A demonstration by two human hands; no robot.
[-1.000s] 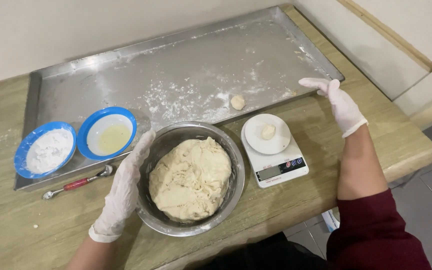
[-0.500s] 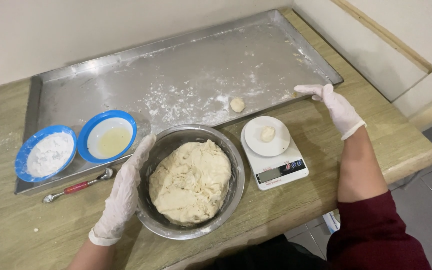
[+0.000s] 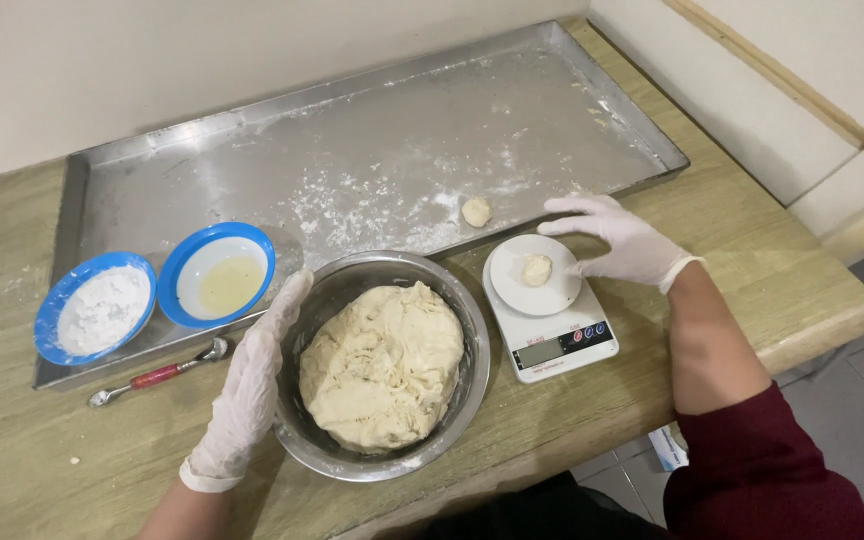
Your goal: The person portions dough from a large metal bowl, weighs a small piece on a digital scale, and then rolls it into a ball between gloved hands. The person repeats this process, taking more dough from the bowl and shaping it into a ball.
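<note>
Head view, scene: a wooden desk (image 3: 12,470) seen from above, with a long metal tray (image 3: 252,170) lying across its far part
Dough piece on scale: a small, pale, lumpy round of dough (image 3: 536,269), about as wide as it is long, so no clear long axis or pointing direction
Where it is: in the middle of a small white round plate (image 3: 552,295) that sits on a white kitchen scale (image 3: 552,345), just right of the bowl
Right hand: the right hand (image 3: 620,238), in a thin white glove, lies open with fingers spread; its fingertips are at the right rim of the plate, gripping nothing, and whether they touch the rim cannot be told
Left hand: the left hand (image 3: 250,385), also gloved, is open and flat against the left outer wall of the metal bowl (image 3: 462,390), fingers pointing away from the person
Bowl contents: a large rough mass of pale dough (image 3: 382,365) fills most of the bowl
Second piece: another small dough ball (image 3: 476,211) lies on the floured tray, just beyond the scale
Scale front: a grey rectangular display and a row of small round buttons, red and blue, on its near edge
Left side: two blue-rimmed bowls on the tray's near left, one with white flour (image 3: 100,310), one with pale yellow liquid (image 3: 222,283)
Tool: a red-handled metal spoon (image 3: 157,375) lies on the desk in front of them
</note>
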